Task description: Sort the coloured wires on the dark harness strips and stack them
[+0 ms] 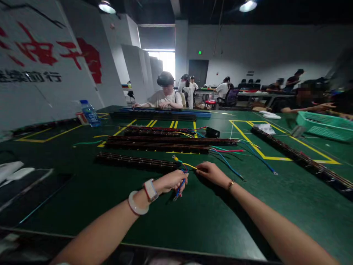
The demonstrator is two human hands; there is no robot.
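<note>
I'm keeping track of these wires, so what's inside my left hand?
Your left hand is closed around wires, with blue and red ones poking out below. A yellow wire shows above, reaching your right hand. The stretch inside your fingers is covered.

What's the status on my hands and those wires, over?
Left hand gripping blue and red wires. Right hand pinching yellow wire. Black strip close beyond left hand; nothing visibly blocking either hand.
</note>
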